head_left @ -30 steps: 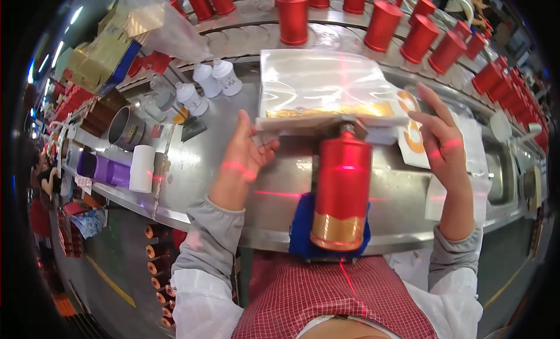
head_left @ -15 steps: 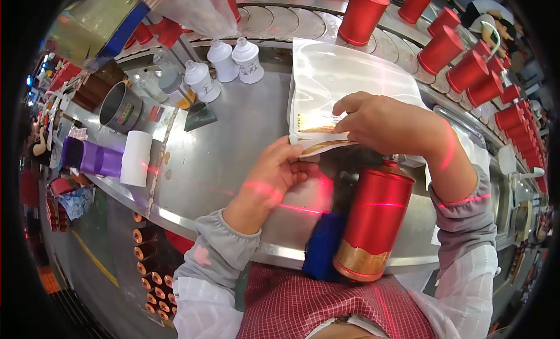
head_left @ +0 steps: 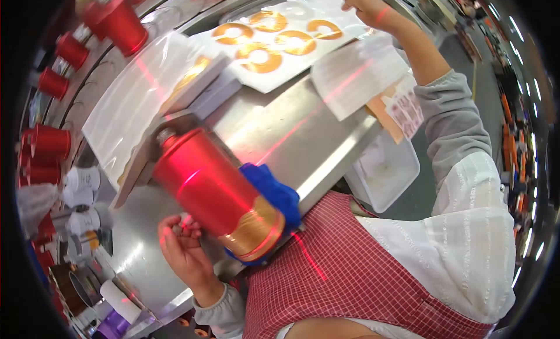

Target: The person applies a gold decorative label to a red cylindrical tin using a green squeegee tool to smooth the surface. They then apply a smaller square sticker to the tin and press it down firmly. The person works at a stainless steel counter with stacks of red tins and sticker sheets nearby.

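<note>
My right hand (head_left: 367,11) reaches to the far right, its fingers closed on the far edge of a white sheet (head_left: 256,83) with gold ring-shaped decals (head_left: 294,42). Beside the lower body of a red bottle (head_left: 201,184), my left hand (head_left: 182,245) has loosely curled fingers, the thumb apart and nothing visible between them. The bottle lies tilted toward me, its narrow neck pointing away and a gold band round its base. A blue cloth (head_left: 274,190) lies against and under the bottle near my apron.
A clear plastic-covered sheet (head_left: 125,108) leans past the bottle's neck. White paper (head_left: 350,76) lies at the right of the metal table (head_left: 280,126), above a white bin (head_left: 388,175). Red containers (head_left: 49,143), white bottles (head_left: 83,178) and a paper roll (head_left: 119,301) are at left.
My view has swung to the right. My right hand has left the plastic-covered sheet and reached out to the gold-ring sheet. My left hand has come off the plastic-covered sheet's edge, down beside the bottle.
</note>
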